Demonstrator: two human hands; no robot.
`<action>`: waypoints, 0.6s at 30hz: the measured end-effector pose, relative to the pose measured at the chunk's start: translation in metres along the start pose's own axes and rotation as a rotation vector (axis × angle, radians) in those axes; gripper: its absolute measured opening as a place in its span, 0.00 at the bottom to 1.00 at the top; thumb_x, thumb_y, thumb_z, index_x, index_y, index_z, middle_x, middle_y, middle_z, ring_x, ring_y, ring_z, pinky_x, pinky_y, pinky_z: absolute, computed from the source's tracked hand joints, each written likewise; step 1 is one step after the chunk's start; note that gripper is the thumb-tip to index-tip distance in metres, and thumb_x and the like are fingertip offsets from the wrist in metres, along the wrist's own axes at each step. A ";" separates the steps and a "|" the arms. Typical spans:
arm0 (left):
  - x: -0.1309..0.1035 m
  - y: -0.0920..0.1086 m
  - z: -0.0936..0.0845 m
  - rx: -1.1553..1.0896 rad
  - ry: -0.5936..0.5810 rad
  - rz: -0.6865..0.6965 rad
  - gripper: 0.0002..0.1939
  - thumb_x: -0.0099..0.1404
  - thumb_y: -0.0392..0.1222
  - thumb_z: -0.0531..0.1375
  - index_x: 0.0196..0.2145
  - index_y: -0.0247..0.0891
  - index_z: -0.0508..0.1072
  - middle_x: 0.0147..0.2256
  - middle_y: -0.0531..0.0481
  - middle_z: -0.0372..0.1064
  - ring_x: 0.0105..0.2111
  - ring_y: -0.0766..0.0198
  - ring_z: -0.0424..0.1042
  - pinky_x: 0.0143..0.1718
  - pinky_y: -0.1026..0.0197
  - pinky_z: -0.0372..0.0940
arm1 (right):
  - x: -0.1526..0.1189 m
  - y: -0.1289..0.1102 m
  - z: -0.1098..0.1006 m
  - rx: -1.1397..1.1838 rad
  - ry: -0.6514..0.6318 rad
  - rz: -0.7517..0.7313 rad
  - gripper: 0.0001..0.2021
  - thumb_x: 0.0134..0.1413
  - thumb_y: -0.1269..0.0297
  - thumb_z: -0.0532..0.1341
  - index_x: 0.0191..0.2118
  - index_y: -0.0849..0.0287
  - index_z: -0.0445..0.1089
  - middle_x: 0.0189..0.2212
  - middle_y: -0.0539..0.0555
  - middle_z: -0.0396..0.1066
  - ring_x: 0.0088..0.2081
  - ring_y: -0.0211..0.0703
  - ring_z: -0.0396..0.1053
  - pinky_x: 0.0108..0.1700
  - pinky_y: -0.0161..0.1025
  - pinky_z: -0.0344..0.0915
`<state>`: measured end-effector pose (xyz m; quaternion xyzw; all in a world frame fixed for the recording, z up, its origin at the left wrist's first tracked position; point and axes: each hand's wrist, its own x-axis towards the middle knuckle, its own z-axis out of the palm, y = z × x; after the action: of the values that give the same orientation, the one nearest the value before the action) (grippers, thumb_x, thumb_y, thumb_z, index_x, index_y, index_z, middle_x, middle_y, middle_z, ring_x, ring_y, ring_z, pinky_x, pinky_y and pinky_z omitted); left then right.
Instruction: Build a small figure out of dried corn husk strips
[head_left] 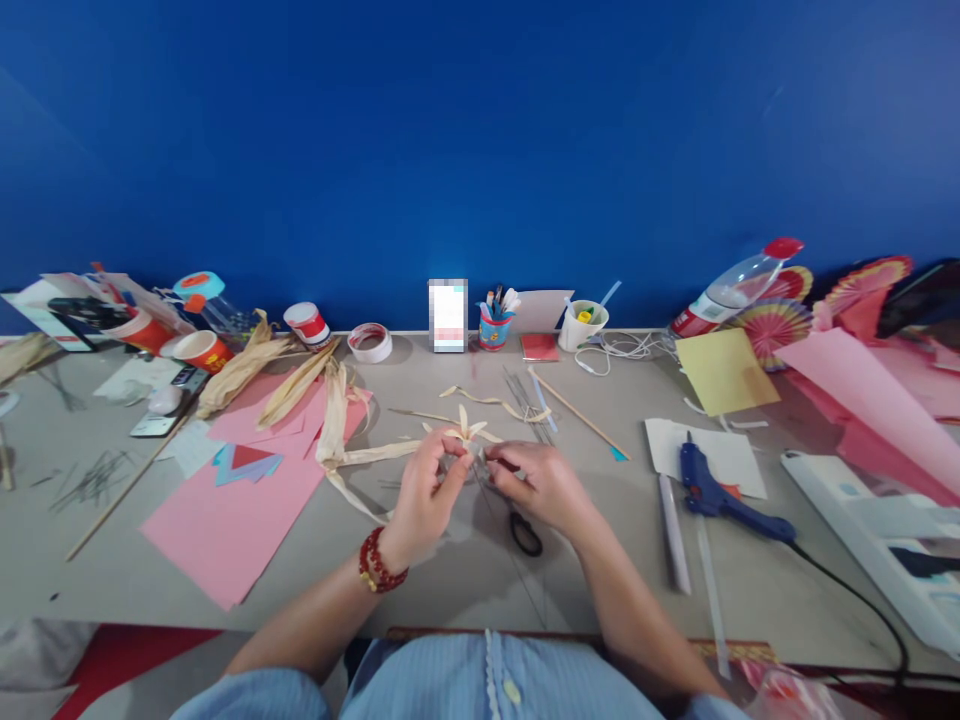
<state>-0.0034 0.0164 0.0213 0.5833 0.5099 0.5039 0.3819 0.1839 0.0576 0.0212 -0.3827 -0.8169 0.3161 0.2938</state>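
Observation:
A small pale flower shape of dried husk strips (468,428) stands between my two hands, with a thin wire (517,548) running down from it toward the table's front edge. My left hand (427,490), with red beads at the wrist, pinches the flower's base between thumb and fingers. Just right of the base, the fingers of my right hand (536,482) are bent and pressed together; what they hold is too small to make out. Scissors with a black handle (526,535) lie partly hidden under my right hand. Long husk strips (382,453) lie to the left.
Pink paper (232,525) and dried husks (244,375) lie left. A blue glue gun (709,485) and a white power strip (862,540) are at right. Toward the wall stand a tape roll (370,343), a phone (448,316), a pen cup (495,330) and a tilted bottle (739,290).

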 end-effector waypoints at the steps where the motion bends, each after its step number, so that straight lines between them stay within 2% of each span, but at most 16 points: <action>1: 0.000 0.001 0.000 0.017 0.005 0.019 0.05 0.66 0.42 0.59 0.35 0.38 0.70 0.37 0.48 0.69 0.31 0.64 0.65 0.33 0.64 0.60 | 0.000 0.000 0.000 0.014 0.002 0.006 0.09 0.61 0.62 0.58 0.37 0.57 0.74 0.33 0.56 0.77 0.32 0.43 0.73 0.36 0.36 0.64; 6: 0.000 0.004 -0.001 0.003 0.002 0.094 0.04 0.66 0.40 0.60 0.34 0.39 0.71 0.37 0.48 0.67 0.36 0.61 0.66 0.41 0.61 0.62 | -0.001 -0.004 0.003 0.077 0.062 0.019 0.05 0.58 0.63 0.61 0.36 0.57 0.73 0.29 0.54 0.75 0.28 0.41 0.72 0.33 0.37 0.66; 12: -0.004 0.006 -0.001 -0.146 -0.056 0.134 0.04 0.67 0.39 0.57 0.36 0.40 0.71 0.47 0.43 0.67 0.44 0.56 0.68 0.46 0.56 0.63 | -0.005 -0.006 0.005 0.297 0.169 -0.017 0.07 0.53 0.70 0.61 0.39 0.55 0.70 0.35 0.54 0.72 0.31 0.40 0.71 0.35 0.37 0.70; 16: -0.001 0.011 -0.004 -0.115 -0.124 0.214 0.04 0.67 0.37 0.57 0.36 0.40 0.72 0.46 0.41 0.69 0.44 0.55 0.69 0.48 0.53 0.62 | -0.004 -0.012 0.005 0.677 0.082 0.090 0.06 0.54 0.65 0.62 0.39 0.56 0.69 0.43 0.55 0.67 0.34 0.40 0.69 0.29 0.34 0.71; 18: 0.002 0.011 -0.006 -0.075 -0.169 0.265 0.04 0.66 0.36 0.57 0.36 0.40 0.73 0.45 0.41 0.71 0.44 0.53 0.69 0.49 0.51 0.62 | -0.003 -0.016 0.006 0.867 0.011 0.174 0.08 0.54 0.60 0.63 0.39 0.56 0.69 0.41 0.55 0.65 0.34 0.40 0.68 0.25 0.32 0.70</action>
<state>-0.0072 0.0155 0.0336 0.6711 0.3754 0.5175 0.3753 0.1739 0.0457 0.0286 -0.2933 -0.5720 0.6510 0.4037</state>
